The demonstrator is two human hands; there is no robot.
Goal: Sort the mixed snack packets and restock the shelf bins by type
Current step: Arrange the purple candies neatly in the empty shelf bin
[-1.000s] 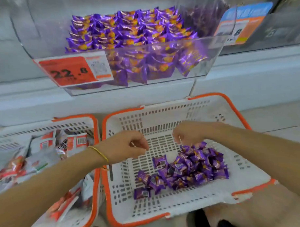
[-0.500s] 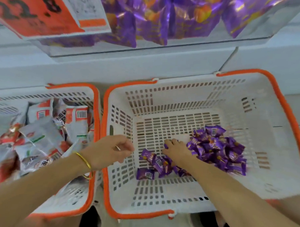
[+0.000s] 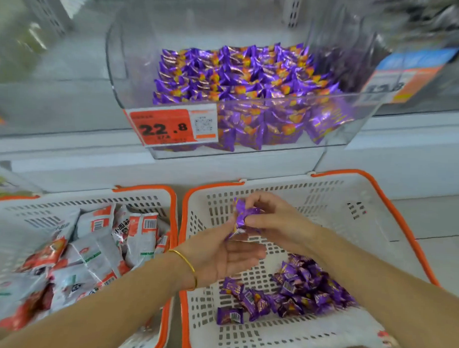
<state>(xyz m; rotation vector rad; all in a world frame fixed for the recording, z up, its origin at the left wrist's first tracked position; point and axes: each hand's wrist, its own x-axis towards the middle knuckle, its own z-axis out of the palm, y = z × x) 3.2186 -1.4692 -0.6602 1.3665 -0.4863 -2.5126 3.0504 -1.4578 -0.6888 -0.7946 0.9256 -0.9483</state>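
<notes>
My right hand (image 3: 271,224) is above the right basket (image 3: 335,173). Its fingers and thumb are curled and pinched on a small bunch of purple packets (image 3: 244,213). I cannot tell how many packets are in the bunch.

My left hand (image 3: 220,254) lies just below the right hand, palm up, with its fingers straight and relaxed. Its thumb touches the lower edge of the bunch. A gold bracelet (image 3: 187,263) sits at the left wrist.

The loose purple packets (image 3: 297,288) lie in a heap on the floor of the right basket, toward its near right side, with a few scattered to the left of the heap.

The left basket (image 3: 144,188) stands just beside the right one, rims nearly touching. It holds white and red packets (image 3: 103,242), piled unevenly.

Above both baskets, a clear shelf bin (image 3: 137,87) holds the stocked purple packets (image 3: 239,78), filling its right portion. A red price tag (image 3: 170,126) reading 22.8 is fixed to the bin's front wall.
</notes>
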